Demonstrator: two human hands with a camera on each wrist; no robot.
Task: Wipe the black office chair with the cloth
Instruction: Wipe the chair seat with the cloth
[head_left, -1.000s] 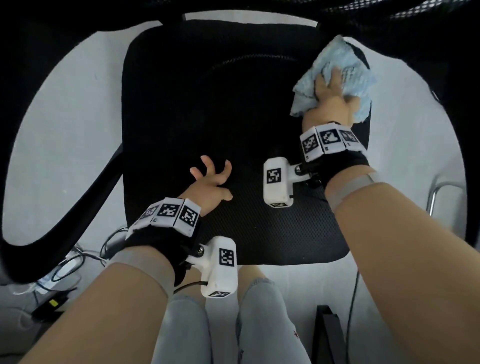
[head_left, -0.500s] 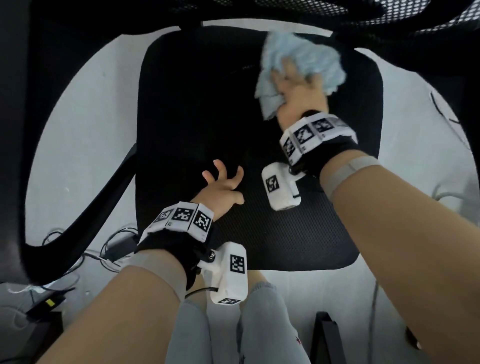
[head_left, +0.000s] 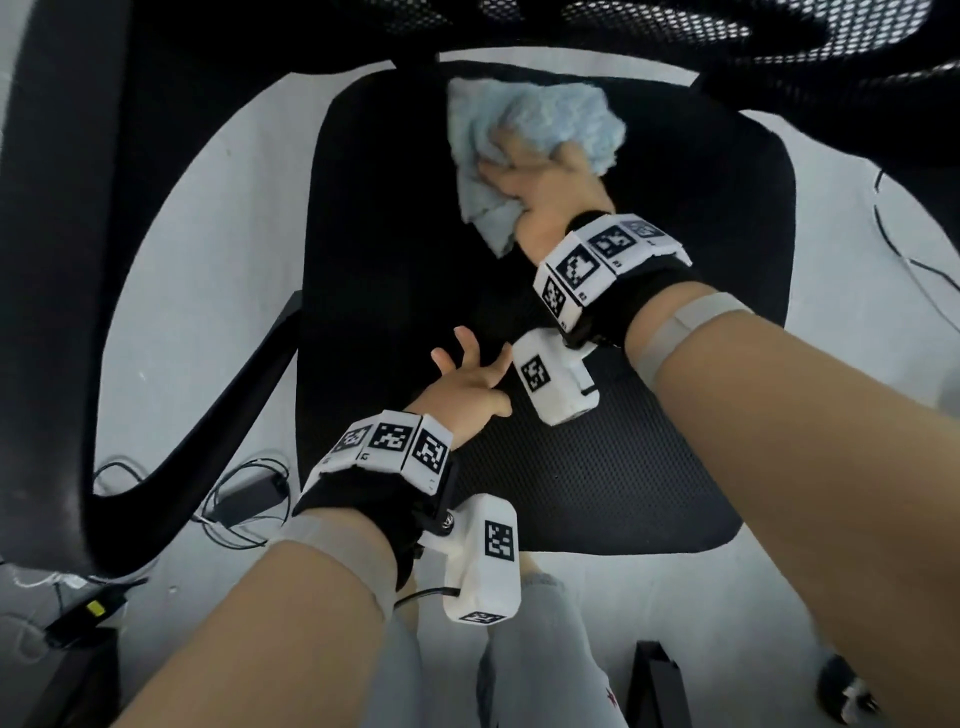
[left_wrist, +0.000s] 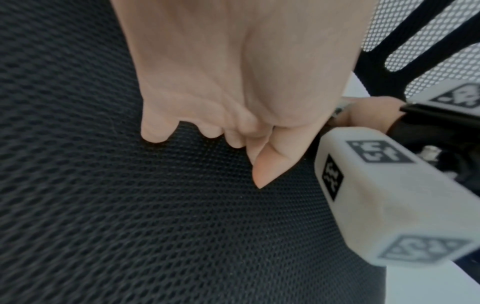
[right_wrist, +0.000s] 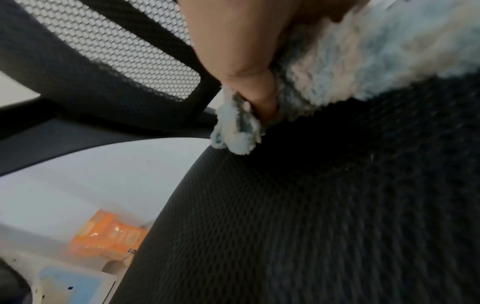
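Observation:
The black office chair's mesh seat (head_left: 395, 270) fills the middle of the head view, with its mesh backrest (head_left: 675, 31) across the top. My right hand (head_left: 540, 176) grips a bunched light blue fluffy cloth (head_left: 550, 124) and presses it onto the seat's far middle, close under the backrest. In the right wrist view the cloth (right_wrist: 363, 57) wraps around my fingers (right_wrist: 262, 96) on the seat (right_wrist: 311, 205). My left hand (head_left: 467, 374) rests on the seat's middle with fingers spread and straight; the left wrist view shows its fingertips (left_wrist: 153, 133) touching the mesh (left_wrist: 130, 205).
The chair's left armrest (head_left: 171, 467) curves down at the left. Cables and a power adapter (head_left: 249, 493) lie on the grey floor at lower left. My knees (head_left: 519, 649) are just in front of the seat. An orange packet (right_wrist: 109, 240) lies on the floor beside the seat.
My right hand has swept the cloth leftward from the seat's far right corner to its far middle. The left hand stays resting on the seat.

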